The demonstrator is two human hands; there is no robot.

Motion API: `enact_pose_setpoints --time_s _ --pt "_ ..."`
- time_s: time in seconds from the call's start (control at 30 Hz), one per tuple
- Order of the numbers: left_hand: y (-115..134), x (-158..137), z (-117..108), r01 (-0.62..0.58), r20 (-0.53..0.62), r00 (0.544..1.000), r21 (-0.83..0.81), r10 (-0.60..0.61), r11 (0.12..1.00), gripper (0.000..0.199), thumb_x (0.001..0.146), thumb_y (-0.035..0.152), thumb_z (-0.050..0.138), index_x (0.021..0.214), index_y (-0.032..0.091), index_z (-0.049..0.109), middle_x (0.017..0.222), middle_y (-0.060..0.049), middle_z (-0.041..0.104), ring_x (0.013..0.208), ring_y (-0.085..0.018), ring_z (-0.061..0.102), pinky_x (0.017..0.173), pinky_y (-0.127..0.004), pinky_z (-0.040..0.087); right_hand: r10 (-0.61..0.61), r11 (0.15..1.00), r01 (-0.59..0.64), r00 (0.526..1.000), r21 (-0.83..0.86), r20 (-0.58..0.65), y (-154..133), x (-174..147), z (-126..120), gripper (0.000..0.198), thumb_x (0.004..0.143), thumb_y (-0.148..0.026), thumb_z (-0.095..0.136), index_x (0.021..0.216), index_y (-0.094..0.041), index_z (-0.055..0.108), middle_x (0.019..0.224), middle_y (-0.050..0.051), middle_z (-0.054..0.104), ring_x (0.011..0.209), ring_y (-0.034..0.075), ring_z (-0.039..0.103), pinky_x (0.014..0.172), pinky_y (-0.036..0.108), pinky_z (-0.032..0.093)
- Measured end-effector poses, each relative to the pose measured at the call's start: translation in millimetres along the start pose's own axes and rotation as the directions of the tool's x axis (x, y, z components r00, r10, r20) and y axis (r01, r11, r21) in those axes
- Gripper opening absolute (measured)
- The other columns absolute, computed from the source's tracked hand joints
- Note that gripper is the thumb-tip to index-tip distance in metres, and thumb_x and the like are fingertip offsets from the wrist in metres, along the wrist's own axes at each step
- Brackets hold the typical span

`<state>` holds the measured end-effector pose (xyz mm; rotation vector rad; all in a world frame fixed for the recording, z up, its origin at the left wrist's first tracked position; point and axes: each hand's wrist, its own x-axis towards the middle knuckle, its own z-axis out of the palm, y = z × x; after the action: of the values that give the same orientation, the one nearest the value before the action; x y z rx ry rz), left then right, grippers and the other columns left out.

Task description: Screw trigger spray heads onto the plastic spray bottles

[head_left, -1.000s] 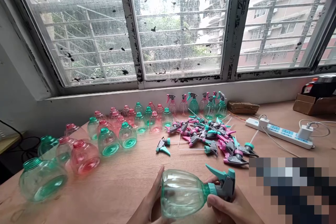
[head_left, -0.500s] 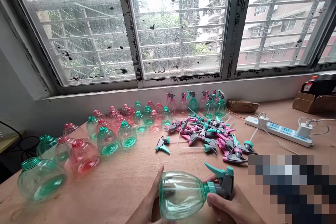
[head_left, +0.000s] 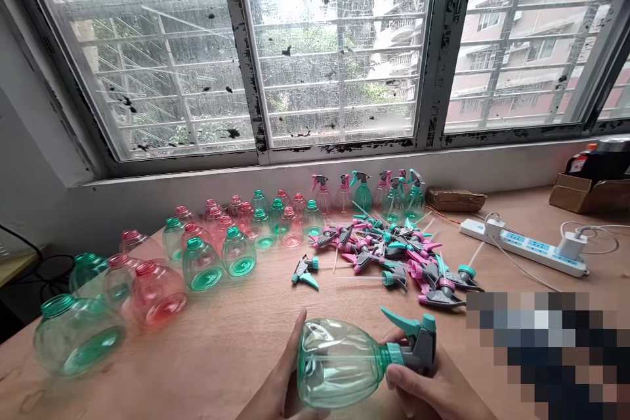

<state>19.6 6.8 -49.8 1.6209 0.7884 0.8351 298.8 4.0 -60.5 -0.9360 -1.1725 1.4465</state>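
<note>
A clear green spray bottle (head_left: 339, 364) lies on its side between my hands, close to the front of the table. My left hand (head_left: 280, 377) is wrapped around its base end. At the neck, my right hand (head_left: 433, 384) grips the teal collar of the grey and teal trigger head (head_left: 418, 344), thumb on the near side. The head sits on the bottle's mouth with its teal trigger pointing up and left. Beyond my hands, a single grey and teal trigger head (head_left: 305, 272) rests on the wood, beside a pile of pink, teal and grey trigger heads (head_left: 384, 246).
Several open green and pink bottles (head_left: 201, 266) stand at the left and back. Several bottles with trigger heads (head_left: 363, 193) line the wall under the window. On the right are a white power strip (head_left: 524, 246) with cables, a flat brown package (head_left: 455, 199) and a cardboard box (head_left: 585, 193).
The held bottle and its trigger head have shifted very slightly to the left. Both hands keep their grip, and the things on the table stay where they were.
</note>
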Motion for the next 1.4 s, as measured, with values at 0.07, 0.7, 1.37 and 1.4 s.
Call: enact_pose_setpoints --time_s 0.07,0.7,1.37,1.4 --pt "1 0 2 0.039 0.018 0.999 -0.029 -0.038 0.999 0.105 0.090 0.048 0.068 0.158 0.035 -0.011 0.158 -0.009 0.043 0.143 -0.034 0.044 0.124 -0.052 0.013 -0.002 1.000 0.002 1.000 -0.002 0.001 0 0 0 0.050 0.070 -0.053 0.086 0.098 -0.018 0.065 0.060 -0.003 0.069 0.042 0.010 0.057 0.044 0.022 0.048" --pt "0 0 0 -0.016 0.033 0.999 -0.009 0.016 1.000 0.112 0.087 0.052 0.069 0.158 0.029 -0.014 0.170 -0.008 0.014 0.154 -0.034 0.020 0.125 -0.048 0.011 0.010 1.000 -0.010 0.999 -0.007 0.037 4 2 -1 0.049 0.067 -0.055 0.087 0.094 -0.018 0.072 0.062 -0.003 0.067 0.048 0.010 0.054 0.048 0.020 0.041" --pt "-8 1 -2 -0.003 -0.002 1.000 -0.001 0.003 1.000 0.108 0.085 0.060 0.066 0.160 0.024 -0.003 0.167 -0.011 0.022 0.151 -0.037 0.026 0.123 -0.049 0.019 -0.002 0.999 0.005 0.999 -0.048 0.053 6 3 -1 0.051 0.068 -0.055 0.085 0.097 -0.016 0.070 0.064 -0.001 0.068 0.048 0.011 0.054 0.048 0.023 0.041" --pt "-6 1 -3 0.007 -0.017 1.000 0.002 -0.007 1.000 0.107 0.085 0.058 0.067 0.160 0.026 -0.002 0.168 -0.009 0.021 0.150 -0.037 0.030 0.122 -0.049 0.023 -0.003 0.999 0.006 0.998 -0.046 0.057 6 3 -1 0.051 0.068 -0.055 0.085 0.097 -0.016 0.070 0.065 0.000 0.069 0.048 0.011 0.054 0.048 0.023 0.042"
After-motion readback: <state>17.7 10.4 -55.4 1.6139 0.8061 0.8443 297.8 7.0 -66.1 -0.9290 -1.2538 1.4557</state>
